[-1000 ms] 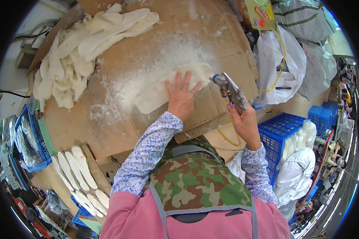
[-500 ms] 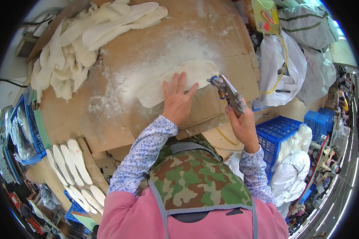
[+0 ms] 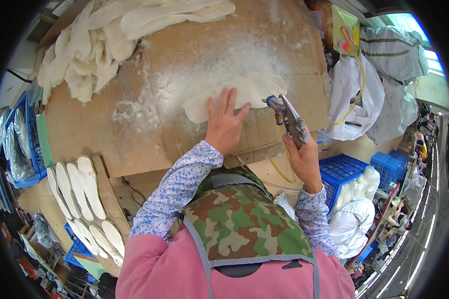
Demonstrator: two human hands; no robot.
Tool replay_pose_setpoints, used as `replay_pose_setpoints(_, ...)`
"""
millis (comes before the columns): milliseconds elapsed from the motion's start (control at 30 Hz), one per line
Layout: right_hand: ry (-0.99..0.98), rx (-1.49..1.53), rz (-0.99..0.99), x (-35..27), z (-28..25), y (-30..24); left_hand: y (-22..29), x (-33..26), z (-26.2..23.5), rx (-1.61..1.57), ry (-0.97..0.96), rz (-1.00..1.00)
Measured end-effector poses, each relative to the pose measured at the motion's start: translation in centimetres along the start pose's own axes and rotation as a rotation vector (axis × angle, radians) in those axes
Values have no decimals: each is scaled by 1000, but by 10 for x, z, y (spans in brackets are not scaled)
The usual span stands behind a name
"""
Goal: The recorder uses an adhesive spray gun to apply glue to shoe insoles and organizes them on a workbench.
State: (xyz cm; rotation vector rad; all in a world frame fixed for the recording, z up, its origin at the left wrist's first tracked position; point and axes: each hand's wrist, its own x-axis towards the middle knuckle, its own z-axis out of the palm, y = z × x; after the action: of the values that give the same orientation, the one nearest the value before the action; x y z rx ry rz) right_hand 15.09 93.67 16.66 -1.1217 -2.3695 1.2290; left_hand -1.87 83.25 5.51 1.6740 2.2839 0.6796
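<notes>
A white foot-shaped insole (image 3: 262, 91) lies flat on a cardboard sheet (image 3: 149, 149) dusted with white residue. My left hand (image 3: 225, 124) rests on the insole's near middle part, fingers spread and pointing away from me. My right hand (image 3: 304, 159) is wrapped round a metal spray gun (image 3: 293, 119) with a blue part at its front. The gun's nozzle points left, close to the insole's right end. A thin yellow hose (image 3: 283, 174) runs by the gun. My palm hides part of the insole's near edge.
A heap of pale insoles (image 3: 92, 45) lies at the far left. Several white insoles (image 3: 85, 187) are set out in rows on a board at the near left. Blue crates (image 3: 341, 172) with white bags stand at the right. A yellowish container (image 3: 345, 30) is at the far right.
The whole view has shifted a little. The insole and the heap appear farther up and to the right. Both hands keep nearly the same pose, with the gun still in my right hand.
</notes>
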Motion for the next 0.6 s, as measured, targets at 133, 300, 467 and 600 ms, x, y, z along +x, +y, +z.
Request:
replay_pose_setpoints(133, 80, -70, 60, 2, -7, 4, -2, -1, -4, -33, -5, 7)
replay_pose_setpoints(300, 166, -102, 105, 5, -20, 24, -7, -6, -4, -8, -6, -8)
replay_pose_setpoints(467, 198, -100, 118, 1, -20, 29, -8, -11, -9, -18, 3, -21)
replay_pose_setpoints(600, 141, -65, 103, -3, -10, 17, -12, -17, -16, -4, 8, -41)
